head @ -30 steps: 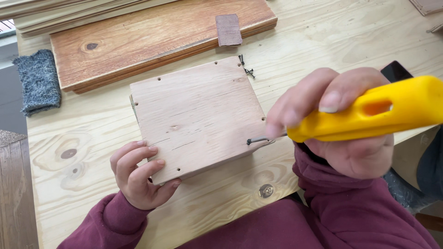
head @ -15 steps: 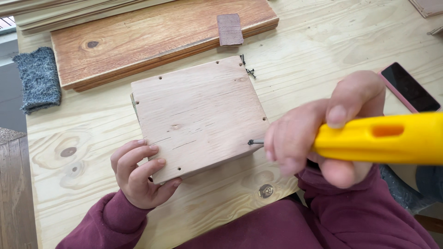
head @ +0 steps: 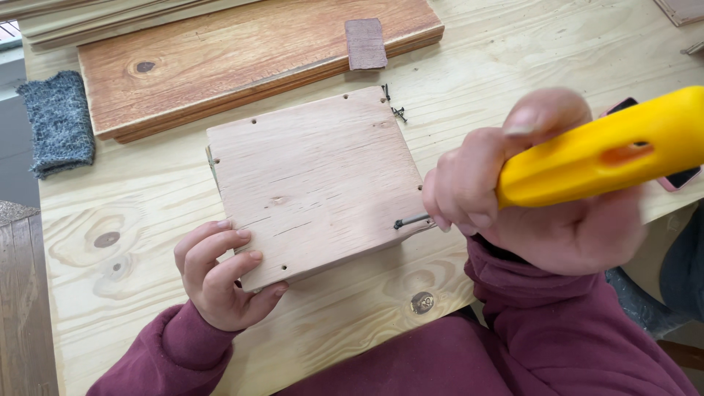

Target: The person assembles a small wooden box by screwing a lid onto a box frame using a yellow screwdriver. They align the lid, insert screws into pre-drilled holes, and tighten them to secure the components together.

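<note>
Square pale wooden block on pine tabletop. Left hand curled, gripping block's near corner. Right hand closed around yellow-handled screwdriver, tip at block's side.

2 hands; 1 yellow screwdriver; 1 wood block; 1 plank; 1 grey pad; few loose screws.

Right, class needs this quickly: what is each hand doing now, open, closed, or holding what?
Left hand: curled on the corner of the square wooden block, bracing it.
Right hand: closed around the yellow screwdriver.
</note>
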